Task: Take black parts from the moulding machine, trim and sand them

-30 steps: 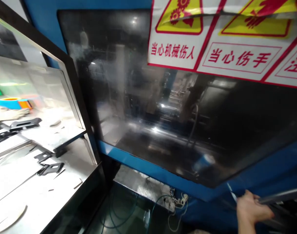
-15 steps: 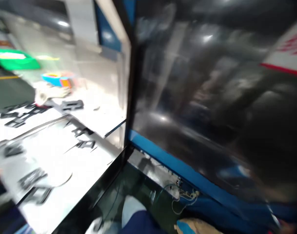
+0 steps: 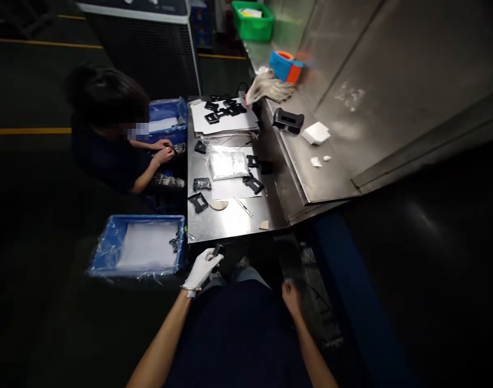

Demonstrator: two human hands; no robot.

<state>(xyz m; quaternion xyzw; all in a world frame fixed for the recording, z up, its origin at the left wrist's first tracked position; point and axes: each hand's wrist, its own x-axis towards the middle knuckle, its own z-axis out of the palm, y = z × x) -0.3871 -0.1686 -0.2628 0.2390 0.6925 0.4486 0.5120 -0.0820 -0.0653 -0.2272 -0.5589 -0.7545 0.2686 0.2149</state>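
My left hand [image 3: 201,269], in a white glove, is closed around a small black plastic part [image 3: 218,250] just off the near edge of the metal table [image 3: 230,229]. The bare right hand [image 3: 290,296] hangs low beside my body with its fingers curled; what it holds, if anything, is hidden. On the table are black plastic frames [image 3: 198,202], a clear-wrapped stack [image 3: 229,165], a thin pointed tool [image 3: 243,207] and a tan disc piece [image 3: 219,205].
At the left sits a co-worker [image 3: 104,140], handling a small part. Blue bins [image 3: 104,257] lined with plastic stand beside the table. On the raised metal ledge [image 3: 319,186] lie a black housing [image 3: 288,120], gloves [image 3: 268,87], tape rolls [image 3: 285,66] and a green basket [image 3: 253,24].
The view has swung left from the dark glossy panel to the table and the co-worker. My gloved left hand with the black part now shows in full.
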